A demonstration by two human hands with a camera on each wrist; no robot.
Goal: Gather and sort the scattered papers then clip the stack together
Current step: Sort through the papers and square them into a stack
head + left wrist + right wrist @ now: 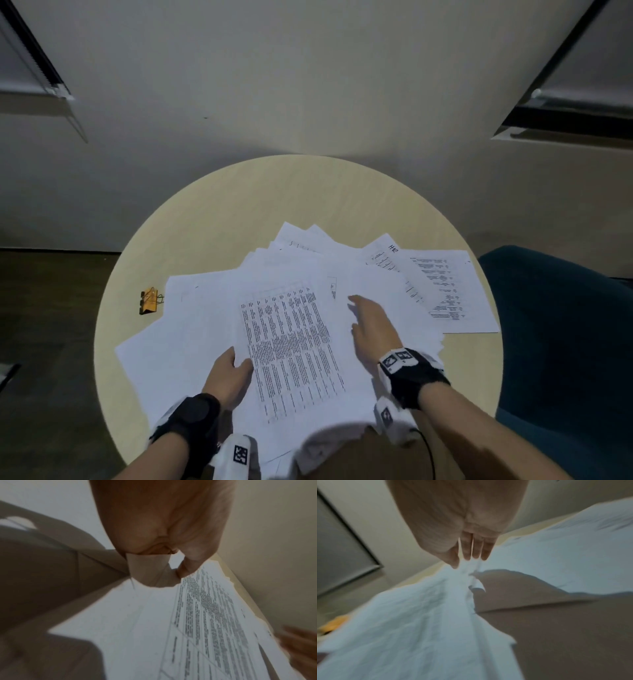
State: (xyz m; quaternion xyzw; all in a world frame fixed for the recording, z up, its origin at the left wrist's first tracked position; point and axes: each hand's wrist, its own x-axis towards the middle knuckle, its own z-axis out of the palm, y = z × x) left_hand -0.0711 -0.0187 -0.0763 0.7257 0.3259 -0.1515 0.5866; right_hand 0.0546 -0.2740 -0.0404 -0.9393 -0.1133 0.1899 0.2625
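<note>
Many loose papers (301,308) lie fanned across the round counter (212,219).
At far left an orange binder clip (149,300) sits just beside them; the left hand (228,377) pinches the edge of a printed table sheet (291,346), fingers curled under; the right hand (371,329) presses flat, fingers (476,549) straight, on blank sheets.

A round pale wooden table (219,212) stands by a teal chair (565,329) on dark flooring (51,308).

White printed papers (291,329) lie fanned across the table; orange binder clip (149,300) just left.
</note>
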